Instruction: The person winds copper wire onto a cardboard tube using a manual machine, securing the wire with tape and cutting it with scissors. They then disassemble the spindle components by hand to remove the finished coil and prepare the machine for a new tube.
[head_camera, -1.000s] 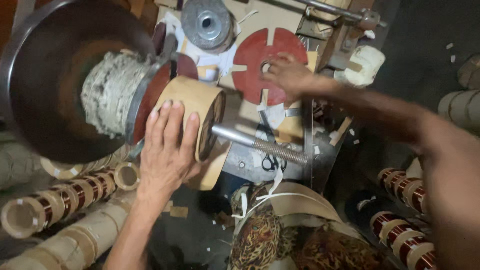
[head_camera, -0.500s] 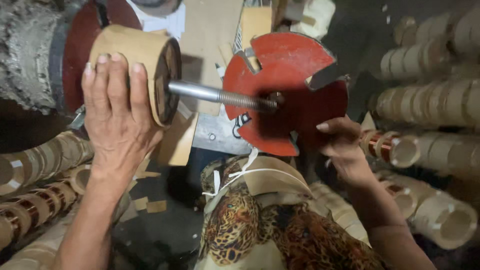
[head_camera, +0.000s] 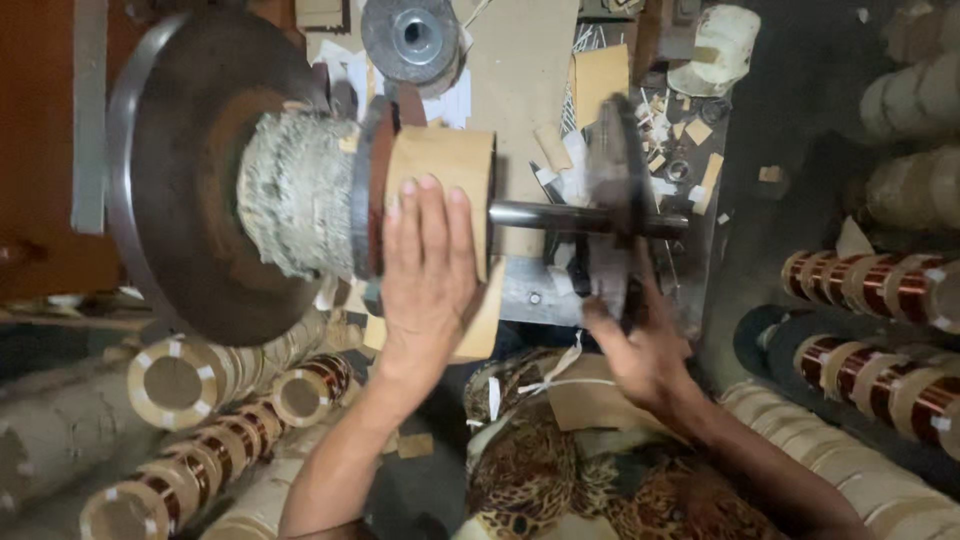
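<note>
1. We see the left hand pressed flat on a tan cardboard bobbin sleeve on the steel shaft; probably light, crushable, so best palmed broadly.
2. Right hand grips the blurred red slotted disc; looks stiff, best held by its rim.

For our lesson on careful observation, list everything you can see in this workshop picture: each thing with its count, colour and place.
Large metal disc: one, dark rusty, left on the shaft.
Cardboard tube: one, tan, on the shaft under the left hand.
Steel shaft: one, grey, centre.
Slotted disc: one, blurred and seen edge-on, on the shaft.
Round metal hub: one, grey, top.
Copper wire coils: many, copper and tan, right and lower left.
Card scraps: several, tan, bench top.
Patterned cloth: one, brown, bottom.
Left hand: flat on the tube.
Right hand: at the slotted disc's lower edge.
</note>
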